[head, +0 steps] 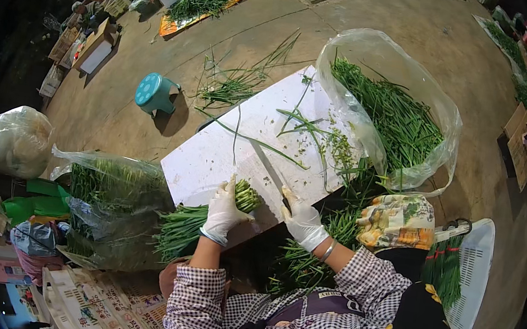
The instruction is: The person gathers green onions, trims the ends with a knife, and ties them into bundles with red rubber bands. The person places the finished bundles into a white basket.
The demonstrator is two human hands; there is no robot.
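Observation:
My left hand [226,212], in a white glove, rests around a thick bundle of long green stalks [184,226] at the near edge of a white board [205,157]. The bundle's pale cut ends [247,196] point right, toward the knife. My right hand [301,218], also gloved, grips the dark handle of a knife [266,164], whose long blade lies over the board pointing away. Loose stalks [271,144] and small green trimmings [339,146] are scattered on the board. Whether the blade touches the board I cannot tell.
A large clear plastic bag [450,133] of green stalks stands at the board's far right. Another filled bag [114,215] is on the left. A teal stool [149,91] stands on the concrete floor beyond. At right is a white slotted basket [474,279] beside tied greens [443,270].

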